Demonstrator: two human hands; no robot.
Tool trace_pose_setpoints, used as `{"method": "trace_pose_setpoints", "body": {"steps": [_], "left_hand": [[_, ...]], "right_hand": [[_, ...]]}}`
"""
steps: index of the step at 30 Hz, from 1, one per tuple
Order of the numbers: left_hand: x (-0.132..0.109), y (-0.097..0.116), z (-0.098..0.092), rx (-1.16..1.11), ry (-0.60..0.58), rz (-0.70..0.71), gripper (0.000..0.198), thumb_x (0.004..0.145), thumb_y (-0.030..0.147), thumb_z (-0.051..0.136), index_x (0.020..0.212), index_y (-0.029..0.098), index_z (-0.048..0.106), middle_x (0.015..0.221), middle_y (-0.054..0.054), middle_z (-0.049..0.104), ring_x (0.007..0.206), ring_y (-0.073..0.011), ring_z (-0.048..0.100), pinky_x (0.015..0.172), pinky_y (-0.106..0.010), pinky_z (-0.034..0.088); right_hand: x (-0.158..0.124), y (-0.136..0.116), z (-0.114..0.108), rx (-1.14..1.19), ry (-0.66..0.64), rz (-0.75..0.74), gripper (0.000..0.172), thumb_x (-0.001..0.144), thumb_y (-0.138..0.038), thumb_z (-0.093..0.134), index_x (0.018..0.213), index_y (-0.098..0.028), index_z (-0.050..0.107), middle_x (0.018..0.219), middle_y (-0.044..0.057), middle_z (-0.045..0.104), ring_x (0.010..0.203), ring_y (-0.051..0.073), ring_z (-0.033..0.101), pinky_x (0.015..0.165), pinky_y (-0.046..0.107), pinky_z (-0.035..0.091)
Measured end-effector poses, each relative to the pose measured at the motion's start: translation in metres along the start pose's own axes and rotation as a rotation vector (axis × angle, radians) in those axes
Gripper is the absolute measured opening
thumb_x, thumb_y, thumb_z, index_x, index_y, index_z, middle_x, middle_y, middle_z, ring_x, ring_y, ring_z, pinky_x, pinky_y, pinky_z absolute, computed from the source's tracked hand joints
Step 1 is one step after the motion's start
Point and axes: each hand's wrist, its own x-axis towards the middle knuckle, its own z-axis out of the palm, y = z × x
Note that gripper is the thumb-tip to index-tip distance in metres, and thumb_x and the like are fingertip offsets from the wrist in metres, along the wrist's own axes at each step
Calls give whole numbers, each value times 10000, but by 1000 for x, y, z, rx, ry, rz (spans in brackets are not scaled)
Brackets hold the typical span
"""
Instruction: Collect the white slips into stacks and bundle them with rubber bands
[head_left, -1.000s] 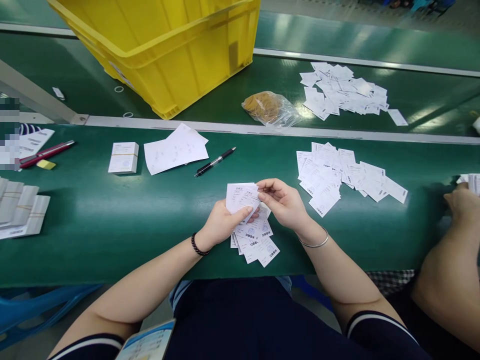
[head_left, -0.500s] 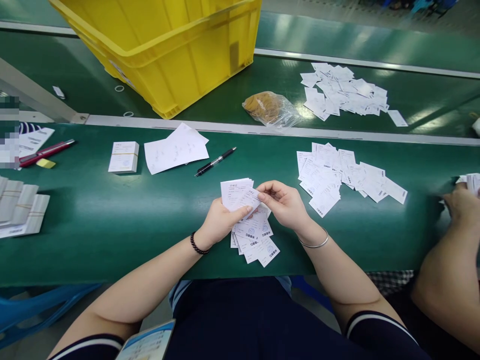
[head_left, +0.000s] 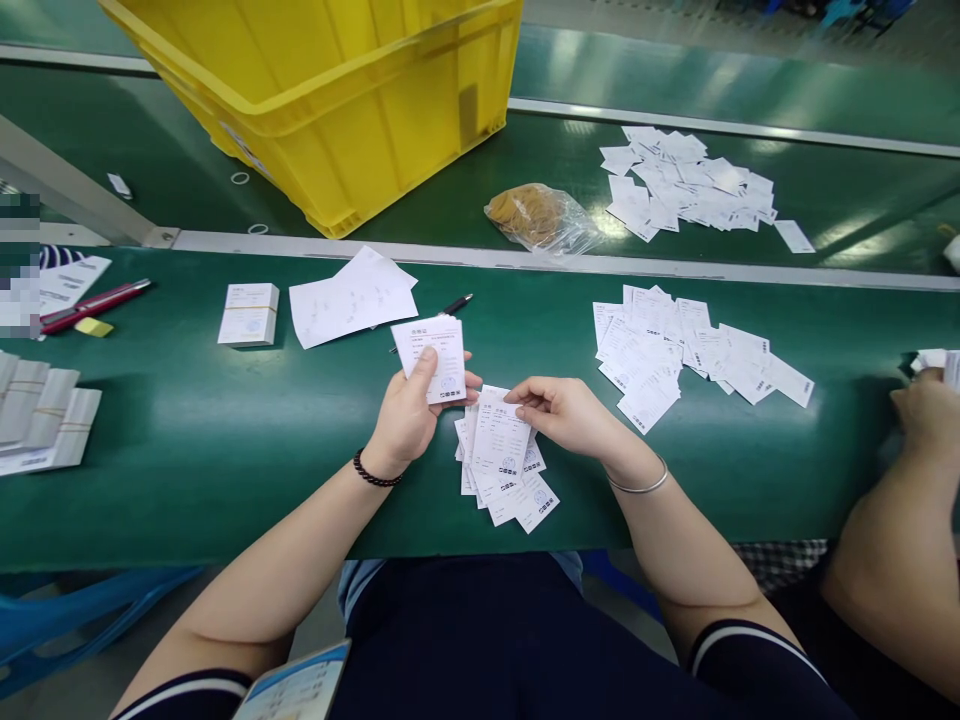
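A stack of white printed cards (head_left: 431, 350) is in my left hand (head_left: 412, 400), thumb on top and fingers beneath. My right hand (head_left: 562, 410) pinches a single card (head_left: 501, 435) by its upper right corner, over a loose pile of cards (head_left: 525, 495) near the table's front edge. To the right lies another spread of cards (head_left: 652, 350). Behind my left hand are a partly covered black pen (head_left: 456, 304) and white paper sheets (head_left: 352, 300). A banded block of cards (head_left: 248, 314) stands left of the sheets.
A yellow crate (head_left: 375, 130), a bag of rubber bands (head_left: 540, 215) and a heap of cards (head_left: 690, 185) are beyond the metal rail (head_left: 420, 256). Banded stacks (head_left: 45, 415) and a red pen (head_left: 97, 305) lie at left. Another person's hand (head_left: 926, 405) holds cards at right.
My left hand has moved left and up with its stack, now partly over the pen. The card pinched in my right hand has come away from the stack and is over the front pile.
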Motion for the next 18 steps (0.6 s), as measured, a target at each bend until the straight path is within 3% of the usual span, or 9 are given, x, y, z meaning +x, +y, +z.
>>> {"method": "trace_pose_setpoints", "body": {"steps": [4,8,13,18], "left_hand": [[-10,-8,5,148,-173,-127,481,838,554,579,952,105,708,806,-124,747,678,-209,697,689,-347,579],[-17,-14,9,271,-345,-200,499,824,569,588,971,110,715,868,-144,756,691,-222,710,658,-340,595],[-20,-10,11,303,-376,-228,540,819,577,590,1058,102,683,918,-148,759,743,-235,728,687,-349,607],[-20,-12,12,298,-380,-257,493,814,546,617,1032,108,678,931,-138,758,780,-245,734,712,-356,612]], "right_hand": [[1,0,2,-168,171,-78,64,816,-218,620,825,-214,684,796,28,681,650,144,585,596,296,460],[-1,-4,1,65,231,-124,276,897,-448,545,801,-205,636,741,23,653,643,139,568,575,277,443],[-1,-5,3,298,210,-193,421,900,-576,487,788,-192,620,739,22,635,650,126,556,611,276,460],[1,-1,10,343,266,-170,320,804,-493,672,735,-194,581,660,-16,575,579,104,493,535,253,408]]}}
